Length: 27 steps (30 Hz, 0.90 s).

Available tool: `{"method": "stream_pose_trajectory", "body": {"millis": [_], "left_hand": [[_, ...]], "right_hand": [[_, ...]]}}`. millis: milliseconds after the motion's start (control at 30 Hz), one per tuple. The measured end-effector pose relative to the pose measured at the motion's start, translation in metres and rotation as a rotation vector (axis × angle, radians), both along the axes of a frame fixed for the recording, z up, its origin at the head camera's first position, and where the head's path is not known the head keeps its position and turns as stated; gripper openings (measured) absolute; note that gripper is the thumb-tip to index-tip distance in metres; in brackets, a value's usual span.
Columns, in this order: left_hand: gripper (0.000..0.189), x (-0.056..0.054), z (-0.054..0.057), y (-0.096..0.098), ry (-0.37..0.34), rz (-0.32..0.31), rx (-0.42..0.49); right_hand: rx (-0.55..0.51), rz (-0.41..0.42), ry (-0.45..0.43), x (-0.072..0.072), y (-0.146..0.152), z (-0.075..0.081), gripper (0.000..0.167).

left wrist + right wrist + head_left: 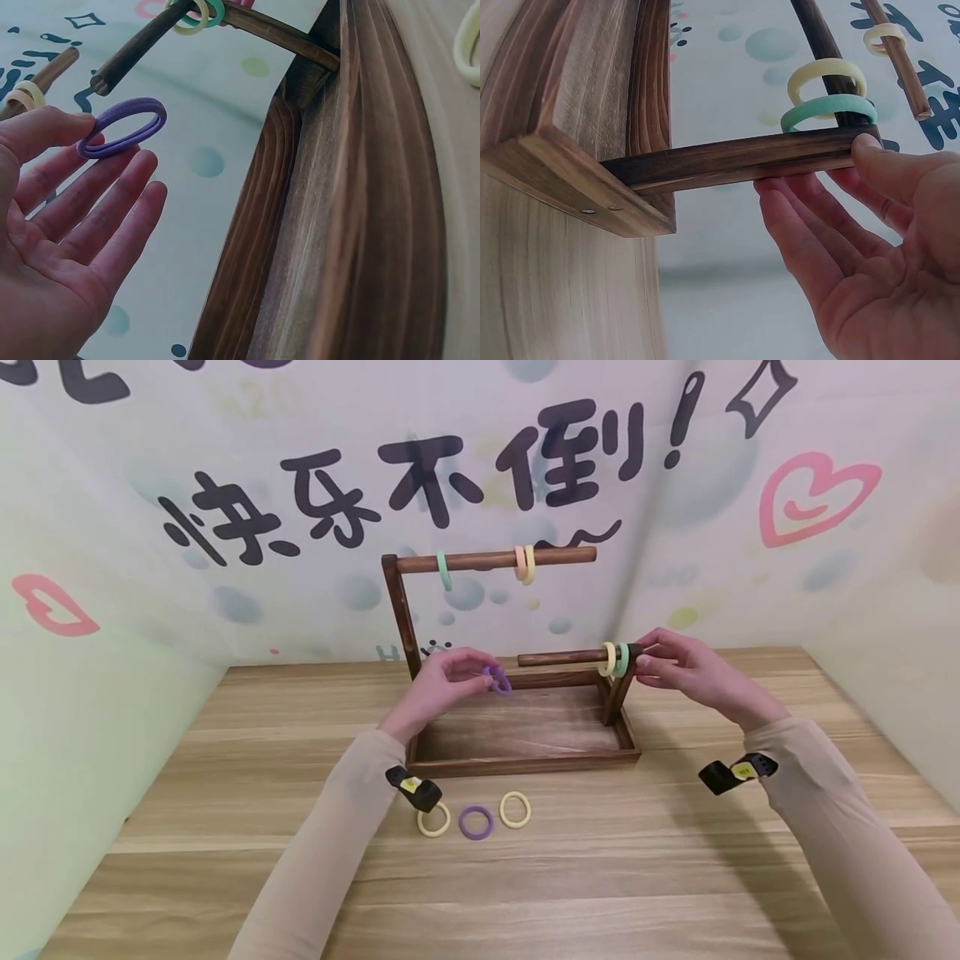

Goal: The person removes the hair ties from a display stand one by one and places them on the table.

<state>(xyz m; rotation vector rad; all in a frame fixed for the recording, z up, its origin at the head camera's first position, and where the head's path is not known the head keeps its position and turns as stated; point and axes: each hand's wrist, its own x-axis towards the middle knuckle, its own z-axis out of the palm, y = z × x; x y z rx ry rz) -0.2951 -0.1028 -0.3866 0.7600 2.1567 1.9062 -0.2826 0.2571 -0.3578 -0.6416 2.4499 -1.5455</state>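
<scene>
L hand (453, 682) pinches purple ring (126, 142) nr lower bar (562, 657)
Ring's held btwn thumb & fingers, apart from bar's free end; R hand (686, 668) grips post (727, 163) w/ thumb & fingertips.

Three loose rings (476, 837) lie on the table (615, 877) before the rack (525, 767), whose bars (483, 561) bear other rings (447, 583).

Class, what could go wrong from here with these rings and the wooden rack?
The left hand pinches the purple ring near one edge; it might slip.
The right hand holds the post; an unsteady push could shift the rack.
The upper bar shows no stop at its free end; a jolt might send its yellow ring off.
</scene>
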Motion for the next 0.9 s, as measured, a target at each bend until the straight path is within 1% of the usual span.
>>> {"method": "stream_pose_trajectory", "body": {"millis": [300, 467, 667, 900], "left_hand": [[0.026, 0.001, -0.009, -0.001, -0.002, -0.019, 0.02], [0.028, 0.003, -0.013, -0.001, -0.029, -0.039, 0.005], [0.03, 0.005, -0.016, -0.002, -0.042, -0.042, -0.013], [0.029, 0.009, -0.02, -0.002, -0.047, -0.037, -0.059]], "right_hand": [[0.012, -0.002, 0.0, 0.001, -0.001, 0.001, 0.022], [0.011, -0.008, -0.001, 0.001, -0.002, 0.0, 0.022], [0.02, -0.016, -0.005, 0.001, -0.001, 0.0, 0.023], [0.016, -0.021, -0.004, 0.001, -0.001, 0.0, 0.024]]}}
